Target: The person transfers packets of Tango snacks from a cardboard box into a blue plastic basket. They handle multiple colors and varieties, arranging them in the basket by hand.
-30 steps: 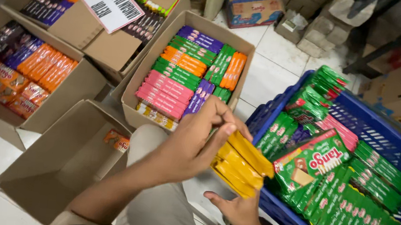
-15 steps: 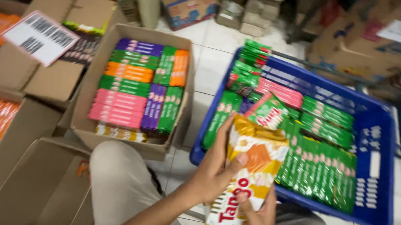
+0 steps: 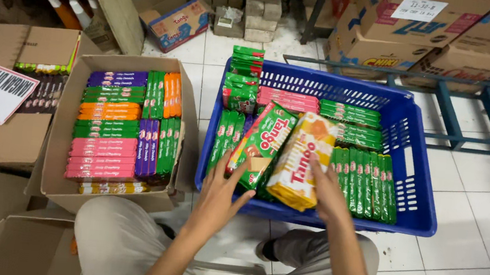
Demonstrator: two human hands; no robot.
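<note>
A blue plastic basket [image 3: 420, 174] on the tiled floor is packed with green and pink wafer packs. My right hand [image 3: 325, 191] holds a stack of yellow wafer packs [image 3: 301, 160], tilted over the basket's front middle. My left hand [image 3: 220, 192] rests with spread fingers against a green wafer pack [image 3: 261, 140] that leans in the basket just left of the yellow stack. My knees are below the basket's front rim.
An open cardboard box [image 3: 63, 136] of purple, green, orange and pink wafer packs stands left of the basket. More open boxes [image 3: 9, 131] lie further left. A blue metal frame [image 3: 460, 111] and stacked cartons [image 3: 425, 35] are behind the basket.
The yellow stack has moved from above my lap forward into the basket. My left hand has left the yellow packs and now touches the green pack. The view has shifted right.
</note>
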